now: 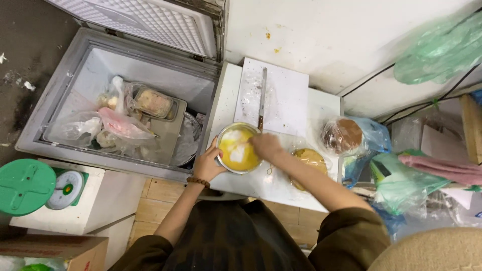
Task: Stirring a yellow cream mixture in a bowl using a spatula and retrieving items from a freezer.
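Left hand [207,164] fingers grip the metal bowl [239,148] rim on the bench [281,100]; right hand [266,145] fingers, closure indeterminate, rest over the yellow mixture [236,156].

bowl [239,148] on the counter [281,185], right of the open freezer [75,75]; knife [262,98] behind it, seemingly on a board [286,95]
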